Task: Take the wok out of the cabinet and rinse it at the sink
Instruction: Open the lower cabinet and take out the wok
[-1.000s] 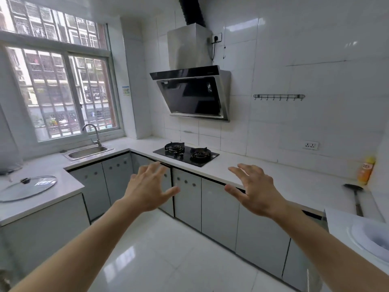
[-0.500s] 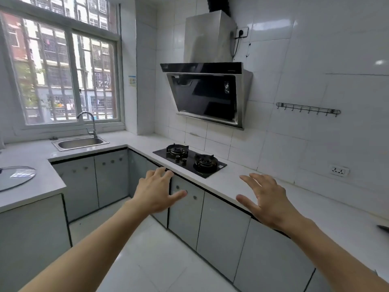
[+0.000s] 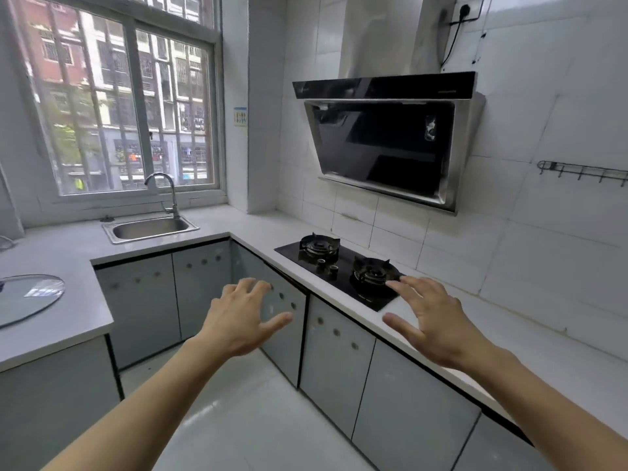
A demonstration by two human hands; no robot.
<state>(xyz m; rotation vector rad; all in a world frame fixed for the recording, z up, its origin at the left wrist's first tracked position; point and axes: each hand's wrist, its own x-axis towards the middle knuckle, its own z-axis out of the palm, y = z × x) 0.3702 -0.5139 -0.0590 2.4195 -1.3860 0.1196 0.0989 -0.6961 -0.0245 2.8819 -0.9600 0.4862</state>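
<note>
No wok is in view. Grey cabinet doors (image 3: 336, 355) run shut under the white counter, below the gas hob (image 3: 343, 266) and below the steel sink (image 3: 151, 228) with its curved tap (image 3: 166, 192) by the window. My left hand (image 3: 243, 319) hovers with fingers spread in front of the cabinet door left of the hob, touching nothing. My right hand (image 3: 431, 326) is held out flat over the counter edge just right of the hob, also empty.
A glass lid (image 3: 23, 297) lies on the left counter. A black range hood (image 3: 387, 137) hangs over the hob, low and slanted. A hook rail (image 3: 584, 171) is on the right wall. White floor (image 3: 244, 413) lies between the counters.
The view has moved closer to the hob and cabinets and turned left. Both hands stay spread and empty, now nearer the cabinet doors.
</note>
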